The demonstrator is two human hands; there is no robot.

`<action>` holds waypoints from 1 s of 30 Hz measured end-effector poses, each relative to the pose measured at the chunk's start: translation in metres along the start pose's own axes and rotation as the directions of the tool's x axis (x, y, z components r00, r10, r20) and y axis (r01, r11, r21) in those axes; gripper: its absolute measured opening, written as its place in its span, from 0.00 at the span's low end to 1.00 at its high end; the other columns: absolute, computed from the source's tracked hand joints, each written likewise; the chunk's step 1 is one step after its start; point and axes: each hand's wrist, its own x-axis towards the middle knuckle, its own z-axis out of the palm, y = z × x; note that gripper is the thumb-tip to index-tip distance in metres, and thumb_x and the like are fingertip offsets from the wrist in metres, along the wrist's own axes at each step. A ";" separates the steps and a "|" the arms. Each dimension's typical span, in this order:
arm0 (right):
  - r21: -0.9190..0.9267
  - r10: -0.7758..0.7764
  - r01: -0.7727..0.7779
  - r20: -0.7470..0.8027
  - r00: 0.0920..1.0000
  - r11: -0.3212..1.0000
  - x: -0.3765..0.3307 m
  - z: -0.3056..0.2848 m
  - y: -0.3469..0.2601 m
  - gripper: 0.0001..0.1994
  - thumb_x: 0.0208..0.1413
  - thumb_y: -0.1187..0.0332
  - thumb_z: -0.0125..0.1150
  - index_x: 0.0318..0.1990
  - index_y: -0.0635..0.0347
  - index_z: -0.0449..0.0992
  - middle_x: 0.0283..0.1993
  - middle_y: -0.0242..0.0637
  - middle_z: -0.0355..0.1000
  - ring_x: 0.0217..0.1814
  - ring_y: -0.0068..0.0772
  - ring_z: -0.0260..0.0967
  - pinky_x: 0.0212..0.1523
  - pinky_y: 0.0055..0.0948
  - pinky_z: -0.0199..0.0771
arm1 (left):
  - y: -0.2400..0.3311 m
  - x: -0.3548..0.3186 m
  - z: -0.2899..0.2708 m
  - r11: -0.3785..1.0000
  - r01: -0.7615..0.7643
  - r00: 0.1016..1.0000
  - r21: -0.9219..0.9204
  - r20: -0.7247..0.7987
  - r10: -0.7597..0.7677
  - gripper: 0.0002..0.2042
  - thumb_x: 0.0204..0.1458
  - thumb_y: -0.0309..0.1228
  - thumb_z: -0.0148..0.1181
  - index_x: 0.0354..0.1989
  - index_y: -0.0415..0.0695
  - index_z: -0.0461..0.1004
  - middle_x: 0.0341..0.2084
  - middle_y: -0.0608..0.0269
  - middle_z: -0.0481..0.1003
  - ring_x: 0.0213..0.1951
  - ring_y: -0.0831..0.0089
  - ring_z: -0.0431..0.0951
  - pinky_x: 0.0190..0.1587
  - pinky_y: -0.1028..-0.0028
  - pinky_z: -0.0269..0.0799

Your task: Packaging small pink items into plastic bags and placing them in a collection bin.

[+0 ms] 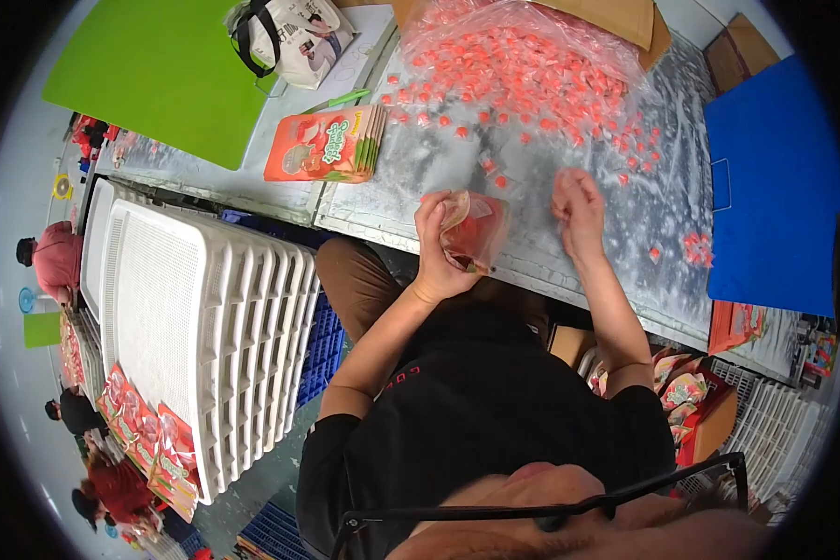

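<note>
My left hand (pixel 433 245) grips a red, partly see-through pouch (pixel 482 227) at the table's near edge. The pouch's mouth gapes, and red shows inside it. To its right, my right hand (pixel 580 207) hovers above the metal tabletop (pixel 541 238) with its fingers curled together; whatever they hold, if anything, is too small to make out. Beyond both hands, small red wrapped pieces (pixel 523 79) spill in a big heap from a clear plastic bag. A few loose ones lie nearer, between the heap and my hands. A stack of flat red pouches (pixel 329 145) rests at the left.
White plastic trays (pixel 210 308) stand stacked at my left, with filled pouches (pixel 149 425) on top. A green board (pixel 168 75) and a tote bag (pixel 299 42) are at the far left. A blue panel (pixel 770 196) rises at the right. Several people work at the far left.
</note>
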 end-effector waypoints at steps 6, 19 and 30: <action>0.697 -0.096 0.051 0.026 0.995 0.715 0.004 0.074 -0.066 0.11 0.61 0.65 0.55 0.47 0.60 0.69 0.39 0.34 0.68 0.37 0.26 0.62 0.39 0.26 0.63 | 0.012 0.019 0.019 0.997 -0.022 1.000 0.073 0.002 0.022 0.56 0.30 0.24 0.75 0.70 0.44 0.44 0.61 0.45 0.53 0.62 0.48 0.59 0.64 0.57 0.58; 0.452 -0.248 0.194 0.064 0.967 0.871 0.006 0.097 -0.067 0.16 0.61 0.68 0.49 0.51 0.71 0.68 0.52 0.46 0.70 0.57 0.37 0.66 0.62 0.37 0.61 | 0.006 0.032 0.034 0.989 0.046 0.995 0.144 -0.091 -0.033 0.58 0.29 0.27 0.80 0.70 0.43 0.45 0.61 0.40 0.52 0.62 0.42 0.56 0.63 0.53 0.59; -0.452 -0.426 0.808 0.691 0.585 0.377 0.011 0.072 -0.087 0.12 0.40 0.75 0.67 0.37 0.59 0.77 0.42 0.39 0.71 0.41 0.44 0.73 0.38 0.34 0.76 | -0.001 0.024 -0.004 0.976 0.195 0.966 0.092 -0.192 -0.175 0.71 0.19 0.36 0.85 0.72 0.42 0.34 0.66 0.43 0.48 0.66 0.49 0.52 0.67 0.57 0.53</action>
